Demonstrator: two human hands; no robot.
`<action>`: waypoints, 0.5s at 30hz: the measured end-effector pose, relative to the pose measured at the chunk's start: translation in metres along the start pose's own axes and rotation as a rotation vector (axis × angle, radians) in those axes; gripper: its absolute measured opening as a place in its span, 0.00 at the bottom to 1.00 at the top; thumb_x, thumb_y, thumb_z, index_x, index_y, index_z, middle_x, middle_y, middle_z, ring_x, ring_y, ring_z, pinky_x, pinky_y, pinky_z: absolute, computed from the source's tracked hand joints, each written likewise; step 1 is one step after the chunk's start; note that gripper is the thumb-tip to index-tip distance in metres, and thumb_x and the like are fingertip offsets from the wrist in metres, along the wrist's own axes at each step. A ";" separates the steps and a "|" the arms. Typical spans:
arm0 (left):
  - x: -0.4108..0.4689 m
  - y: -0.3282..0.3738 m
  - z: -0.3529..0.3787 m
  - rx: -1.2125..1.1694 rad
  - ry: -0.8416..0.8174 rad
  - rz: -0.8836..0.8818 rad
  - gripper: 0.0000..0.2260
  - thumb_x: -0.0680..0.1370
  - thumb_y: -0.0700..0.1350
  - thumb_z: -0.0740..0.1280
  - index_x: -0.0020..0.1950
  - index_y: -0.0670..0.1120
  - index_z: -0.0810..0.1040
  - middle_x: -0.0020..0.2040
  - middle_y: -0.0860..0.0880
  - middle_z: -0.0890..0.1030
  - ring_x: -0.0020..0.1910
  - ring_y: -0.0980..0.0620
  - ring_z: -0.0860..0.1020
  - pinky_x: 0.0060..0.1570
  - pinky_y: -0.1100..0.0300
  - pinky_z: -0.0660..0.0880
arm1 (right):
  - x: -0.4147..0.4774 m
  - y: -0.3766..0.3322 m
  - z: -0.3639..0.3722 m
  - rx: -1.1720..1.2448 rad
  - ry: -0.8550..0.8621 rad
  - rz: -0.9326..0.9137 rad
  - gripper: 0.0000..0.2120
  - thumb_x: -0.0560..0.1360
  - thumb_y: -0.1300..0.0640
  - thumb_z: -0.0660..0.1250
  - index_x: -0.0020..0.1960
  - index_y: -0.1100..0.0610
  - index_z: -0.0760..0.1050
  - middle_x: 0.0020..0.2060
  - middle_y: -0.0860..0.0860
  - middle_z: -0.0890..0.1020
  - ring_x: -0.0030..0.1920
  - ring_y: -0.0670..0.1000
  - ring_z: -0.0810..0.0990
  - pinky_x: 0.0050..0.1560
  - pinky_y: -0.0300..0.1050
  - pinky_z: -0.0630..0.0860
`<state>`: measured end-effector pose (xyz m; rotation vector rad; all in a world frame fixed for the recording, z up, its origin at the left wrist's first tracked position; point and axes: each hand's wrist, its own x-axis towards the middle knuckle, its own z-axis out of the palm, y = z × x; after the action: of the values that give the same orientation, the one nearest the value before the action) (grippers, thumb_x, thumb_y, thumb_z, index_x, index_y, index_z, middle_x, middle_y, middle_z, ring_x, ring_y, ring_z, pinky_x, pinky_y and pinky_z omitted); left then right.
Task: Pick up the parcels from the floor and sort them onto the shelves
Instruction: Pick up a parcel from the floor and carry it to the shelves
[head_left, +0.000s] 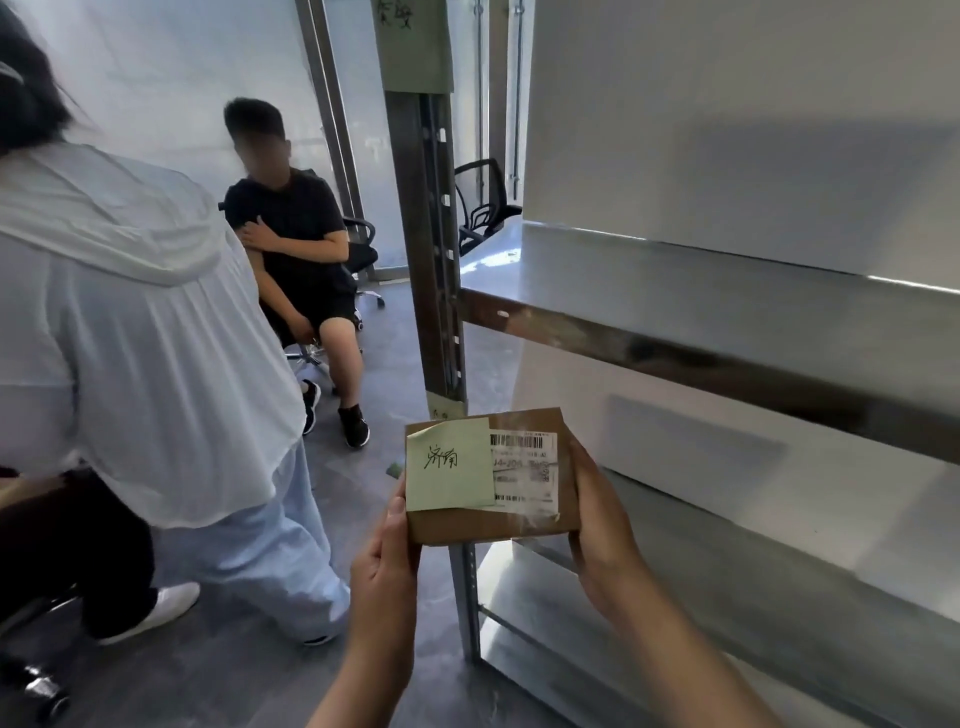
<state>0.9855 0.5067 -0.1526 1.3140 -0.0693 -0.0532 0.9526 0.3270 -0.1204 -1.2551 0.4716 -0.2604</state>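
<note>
A small brown cardboard parcel (498, 522) is held up in front of me, just left of the metal shelf unit. A green sticky note with handwriting covers its left half and a white barcode label its right half. My left hand (387, 561) grips the parcel's left edge, thumb on top. My right hand (602, 525) clasps its right edge. The shelves (701, 343) stand to the right: a bare metal shelf at chest height and a lower one beneath the parcel. A green label is stuck on the shelf's upright post (431, 260).
A person in a white hooded top (130, 338) stands close on my left, back turned. Another person in black (301, 270) sits on an office chair behind. A second black chair (483, 202) stands beyond the post. Grey floor lies between them and the shelf.
</note>
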 end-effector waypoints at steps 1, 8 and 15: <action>0.004 -0.004 0.001 -0.007 -0.022 -0.010 0.16 0.87 0.45 0.56 0.67 0.55 0.81 0.64 0.58 0.84 0.65 0.62 0.79 0.66 0.58 0.73 | 0.002 0.002 -0.003 0.000 0.015 -0.003 0.23 0.83 0.39 0.55 0.60 0.49 0.83 0.52 0.49 0.89 0.52 0.50 0.88 0.49 0.43 0.82; 0.043 -0.027 0.004 -0.021 -0.218 -0.095 0.21 0.79 0.58 0.62 0.70 0.55 0.80 0.70 0.54 0.80 0.72 0.55 0.75 0.75 0.47 0.66 | 0.019 0.016 -0.012 0.000 0.215 -0.010 0.23 0.84 0.41 0.55 0.67 0.52 0.79 0.57 0.51 0.87 0.57 0.52 0.86 0.58 0.48 0.82; 0.078 -0.039 0.012 0.024 -0.332 -0.162 0.15 0.86 0.51 0.59 0.69 0.54 0.80 0.68 0.57 0.81 0.71 0.57 0.76 0.75 0.48 0.68 | 0.036 0.029 -0.012 -0.024 0.382 0.019 0.21 0.83 0.40 0.57 0.62 0.49 0.83 0.54 0.48 0.88 0.55 0.48 0.87 0.55 0.47 0.79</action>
<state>1.0620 0.4790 -0.1855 1.3222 -0.2462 -0.4102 0.9759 0.3096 -0.1584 -1.2260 0.8155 -0.4837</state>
